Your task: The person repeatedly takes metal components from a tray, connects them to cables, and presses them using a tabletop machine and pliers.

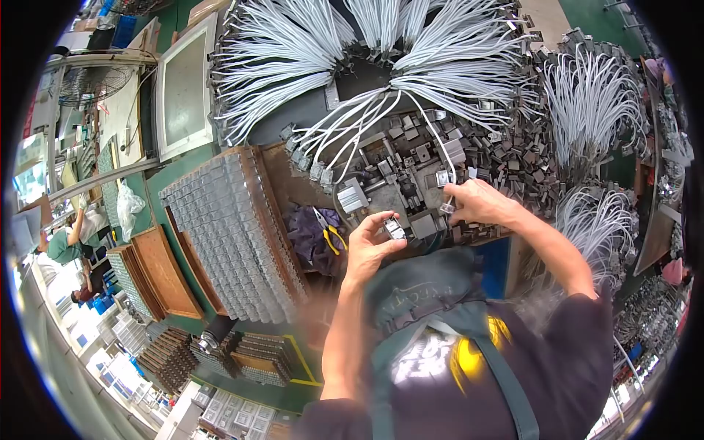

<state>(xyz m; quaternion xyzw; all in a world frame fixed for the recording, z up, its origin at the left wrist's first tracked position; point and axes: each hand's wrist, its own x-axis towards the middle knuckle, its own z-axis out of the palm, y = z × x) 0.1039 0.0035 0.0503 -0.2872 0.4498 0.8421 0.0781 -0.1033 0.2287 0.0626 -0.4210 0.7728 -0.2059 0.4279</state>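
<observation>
Left hand: the left hand is nearly closed, thumb and fingers pinching a small silver box-shaped part just above the worktop, near its front edge.
Left grip: holding the part by its sides would be best, so its broad face stays uncovered and it does not tilt.
Right hand: the right hand is partly closed, thumb and forefinger around a small bright metal piece beside the lower end of a white cable; whether the two are joined I cannot tell.
White cable: it curves up from the right hand to the fanned white cable bundles beyond. Slack is worth keeping, as a taut lead could tug the piece askew.
Dark metal fixture: it sits between the cable bundles and the hands; wrists are best kept clear of its raised blocks.
Heap of small dark metal blocks: it lies toward the right edge of the worktop, beyond the right hand. A dropped piece could be hard to pick out there, so a firm pinch matters.
Yellow-handled pliers: they rest on a crumpled dark purple cloth, left of the left hand, within easy reach.
Pace: small, slow finger movements would suit such little parts, with both pieces kept in plain sight.
</observation>
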